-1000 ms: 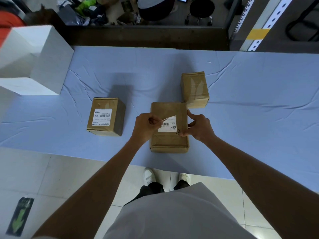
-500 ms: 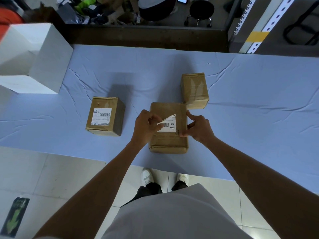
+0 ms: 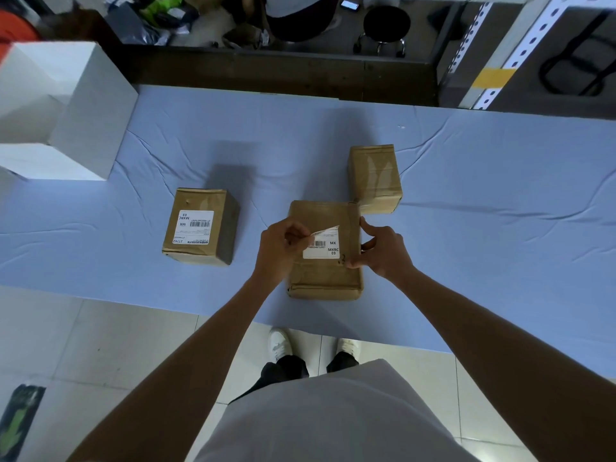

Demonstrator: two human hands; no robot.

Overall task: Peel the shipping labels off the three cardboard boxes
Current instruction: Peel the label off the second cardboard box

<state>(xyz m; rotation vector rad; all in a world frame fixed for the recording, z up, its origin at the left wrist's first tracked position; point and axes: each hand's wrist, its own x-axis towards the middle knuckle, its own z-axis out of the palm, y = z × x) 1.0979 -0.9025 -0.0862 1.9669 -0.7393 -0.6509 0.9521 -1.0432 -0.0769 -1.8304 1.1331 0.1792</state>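
Note:
Three brown cardboard boxes sit on a light blue table (image 3: 466, 201). On the middle box (image 3: 325, 278) a white shipping label (image 3: 322, 248) is partly lifted, its upper left corner curled up. My left hand (image 3: 279, 250) pinches that lifted corner. My right hand (image 3: 383, 250) grips the box's right edge, thumb and fingers curled against it. The left box (image 3: 200, 226) carries a flat white label (image 3: 194, 227) on top. No label shows on the far right box (image 3: 375, 176), only tape.
A large white box (image 3: 63, 111) stands at the table's far left. Beyond the table's far edge lie a dark wooden board, clutter, a black stool (image 3: 386, 23) and a metal rack (image 3: 493, 61). Tiled floor and my shoes lie below the near edge.
My left hand has pulled the label's corner a little further up and leftward, so more of it stands off the box. The right hand and the boxes have stayed put.

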